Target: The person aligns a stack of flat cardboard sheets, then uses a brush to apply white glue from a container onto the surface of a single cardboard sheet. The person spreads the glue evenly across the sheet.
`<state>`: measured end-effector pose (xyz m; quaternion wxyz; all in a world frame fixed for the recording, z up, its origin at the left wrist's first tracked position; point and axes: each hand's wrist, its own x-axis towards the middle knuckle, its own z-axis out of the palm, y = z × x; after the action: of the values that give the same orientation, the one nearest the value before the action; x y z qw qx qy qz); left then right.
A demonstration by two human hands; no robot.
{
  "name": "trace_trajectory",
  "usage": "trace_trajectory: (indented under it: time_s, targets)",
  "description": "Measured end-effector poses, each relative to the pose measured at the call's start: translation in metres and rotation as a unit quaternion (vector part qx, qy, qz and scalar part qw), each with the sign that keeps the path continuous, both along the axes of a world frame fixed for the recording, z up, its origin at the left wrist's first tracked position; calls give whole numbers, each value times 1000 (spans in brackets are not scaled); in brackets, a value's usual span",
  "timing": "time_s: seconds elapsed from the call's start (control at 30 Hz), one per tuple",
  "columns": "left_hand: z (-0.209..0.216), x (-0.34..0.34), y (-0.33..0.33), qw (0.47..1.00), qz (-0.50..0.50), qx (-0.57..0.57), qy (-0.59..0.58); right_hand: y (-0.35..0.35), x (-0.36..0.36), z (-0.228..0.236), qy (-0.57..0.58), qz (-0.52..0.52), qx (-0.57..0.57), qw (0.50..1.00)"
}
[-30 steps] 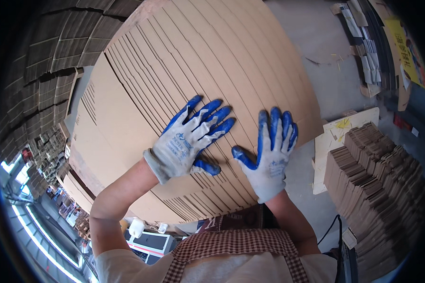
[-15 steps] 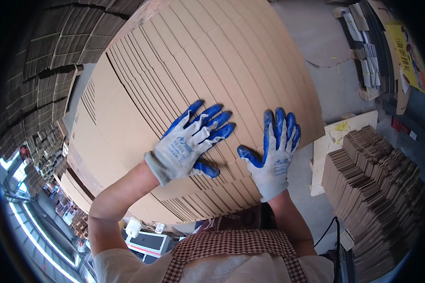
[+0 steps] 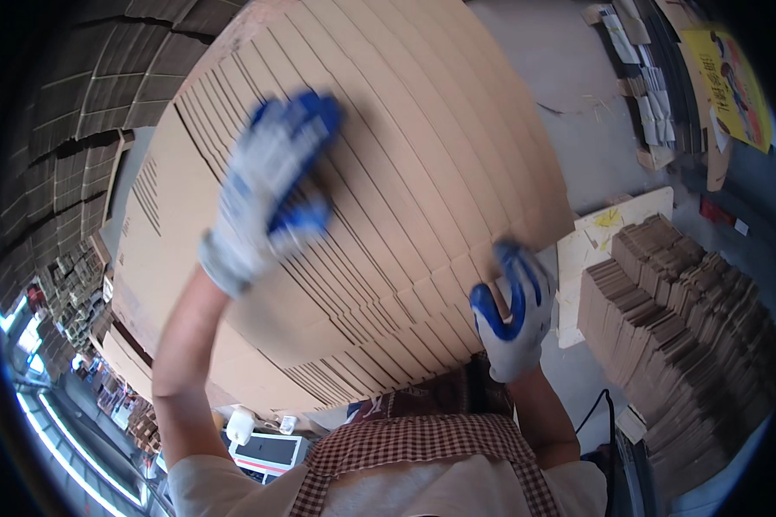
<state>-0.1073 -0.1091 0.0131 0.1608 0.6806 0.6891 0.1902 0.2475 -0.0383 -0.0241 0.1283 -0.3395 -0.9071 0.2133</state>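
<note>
I have the gloved left hand (image 3: 263,181) blurred over the left part of the fanned flat cardboard sheets (image 3: 422,172), its fingers close together and loosely bent, thumb apart, gripping nothing that I can make out from here. I see the gloved right hand (image 3: 519,323) at the sheets' near right edge, fingers curled, though I cannot tell whether they grasp cardboard. The sheets overlap in front of the checked apron (image 3: 422,439), left of a cardboard stack (image 3: 647,336).

The cardboard sheets (image 3: 422,172) look smooth and dull; the gloves (image 3: 523,340) look like cloth with some rubbery patches.
</note>
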Motion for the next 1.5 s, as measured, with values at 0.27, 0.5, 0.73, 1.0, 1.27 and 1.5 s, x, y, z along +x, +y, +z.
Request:
trace_trajectory:
  time_s: [0.27,0.5,0.73,1.0,1.27,1.5]
  targets:
    - [-72,-111,109,997,59,31,25,-23,19,10,-86,196,-199,956]
    - [-66,-81,124,990,121,-27,72,-13,-3,1,-77,210,-155,962]
    - [-63,-89,104,991,99,-1,88,-17,-11,7,-115,190,-201,954]
    - [9,6,-19,976,-140,-129,106,-17,-34,21,-27,81,-183,979]
    - [0,48,-60,973,-148,-143,101,-30,-73,0,-99,29,-142,984]
    - [-9,52,-65,974,-164,-134,80,-32,-79,7,-136,26,-117,983]
